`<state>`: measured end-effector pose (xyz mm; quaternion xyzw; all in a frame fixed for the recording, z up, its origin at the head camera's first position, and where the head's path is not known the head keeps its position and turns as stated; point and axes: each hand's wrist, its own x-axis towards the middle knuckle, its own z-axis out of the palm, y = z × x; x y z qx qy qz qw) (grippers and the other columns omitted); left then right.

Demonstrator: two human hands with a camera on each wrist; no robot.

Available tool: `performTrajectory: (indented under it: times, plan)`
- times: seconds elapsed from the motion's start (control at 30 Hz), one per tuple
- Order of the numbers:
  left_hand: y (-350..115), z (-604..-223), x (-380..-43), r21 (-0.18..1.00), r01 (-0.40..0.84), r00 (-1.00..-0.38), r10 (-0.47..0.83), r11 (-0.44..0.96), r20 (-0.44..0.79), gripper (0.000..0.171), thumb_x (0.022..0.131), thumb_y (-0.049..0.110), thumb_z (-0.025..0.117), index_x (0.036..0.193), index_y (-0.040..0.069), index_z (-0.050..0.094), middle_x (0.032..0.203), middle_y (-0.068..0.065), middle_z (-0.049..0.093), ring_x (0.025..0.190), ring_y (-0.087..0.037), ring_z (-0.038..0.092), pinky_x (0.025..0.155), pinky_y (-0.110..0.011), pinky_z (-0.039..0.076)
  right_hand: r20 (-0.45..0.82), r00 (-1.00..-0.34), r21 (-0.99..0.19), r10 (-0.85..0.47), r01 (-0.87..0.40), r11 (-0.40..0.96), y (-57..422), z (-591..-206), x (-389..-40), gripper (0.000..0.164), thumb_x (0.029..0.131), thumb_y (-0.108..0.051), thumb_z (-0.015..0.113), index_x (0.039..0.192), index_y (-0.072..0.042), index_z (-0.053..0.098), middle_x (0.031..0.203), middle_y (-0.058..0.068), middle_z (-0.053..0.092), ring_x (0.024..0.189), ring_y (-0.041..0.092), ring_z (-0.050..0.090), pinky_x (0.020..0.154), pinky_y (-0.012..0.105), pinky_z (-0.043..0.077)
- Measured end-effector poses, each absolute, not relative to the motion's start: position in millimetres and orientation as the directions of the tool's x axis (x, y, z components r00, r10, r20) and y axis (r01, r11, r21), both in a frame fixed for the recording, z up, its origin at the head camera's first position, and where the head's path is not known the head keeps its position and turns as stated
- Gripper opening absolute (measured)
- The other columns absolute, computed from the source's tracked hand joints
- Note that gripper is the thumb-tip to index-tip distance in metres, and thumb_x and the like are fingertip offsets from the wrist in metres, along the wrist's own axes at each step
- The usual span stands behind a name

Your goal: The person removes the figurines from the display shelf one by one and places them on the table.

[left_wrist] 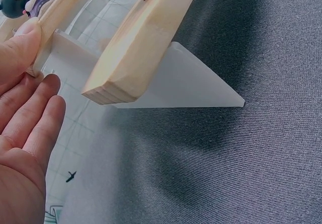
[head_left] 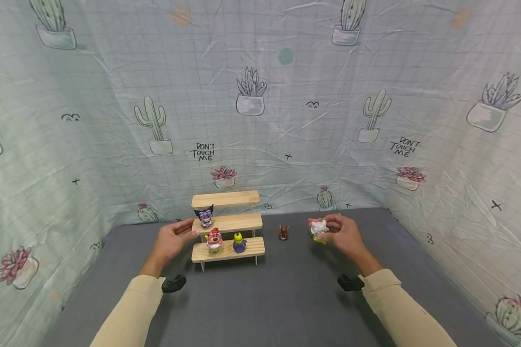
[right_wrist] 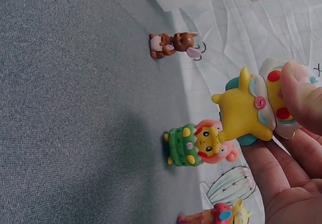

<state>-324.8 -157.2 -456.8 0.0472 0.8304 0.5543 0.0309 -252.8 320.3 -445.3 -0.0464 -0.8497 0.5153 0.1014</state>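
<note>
My right hand pinches a yellow figurine with a white hood by its head, thumb on one side and fingers on the other. The figurine is held above the table. At the left end of a three-tier wooden display stand, my left hand grips the middle plank, thumb on top and fingertips beneath. Near that thumb, a black-and-purple hooded figurine sits on the middle tier. The bottom tier carries a pink bear figurine and a yellow-headed figurine in purple.
A small brown figurine stands on the grey table right of the stand. Behind the held figurine are a green-and-pink figurine and a red-and-yellow one. A cactus-print curtain encloses the table's back and sides.
</note>
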Motion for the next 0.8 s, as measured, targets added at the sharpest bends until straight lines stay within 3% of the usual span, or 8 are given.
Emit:
performTrajectory:
  times: [0.33, 0.8]
  plan:
    - [-156.6, -455.8, -324.1, 0.927, 0.048, -0.993, 0.117, 0.372, 0.004, 0.060, 0.102, 0.014, 0.069, 0.155, -0.003, 0.046, 0.159, -0.023, 0.047, 0.148, -0.038, 0.049, 0.114, -0.044, 0.051, 0.121, -0.980, -0.889, 0.157, -0.037, 0.456, 328.8, -450.6, -251.4, 0.044, 0.086, 0.004, 0.081, 0.127, 0.008, 0.064, 0.123, 0.029, 0.073, 0.115, 0.036, 0.072, 0.078, 0.023, 0.061]
    - [-156.8, -456.7, -324.2, 0.926, 0.040, -0.995, 0.105, 0.374, 0.000, 0.060, 0.102, 0.015, 0.070, 0.155, -0.001, 0.047, 0.159, -0.022, 0.048, 0.148, -0.038, 0.049, 0.116, -0.046, 0.051, 0.110, -0.979, -0.891, 0.174, -0.019, 0.454, 333.4, -457.8, -248.6, 0.045, 0.085, 0.004, 0.082, 0.125, 0.009, 0.064, 0.121, 0.028, 0.073, 0.109, 0.031, 0.074, 0.077, 0.022, 0.062]
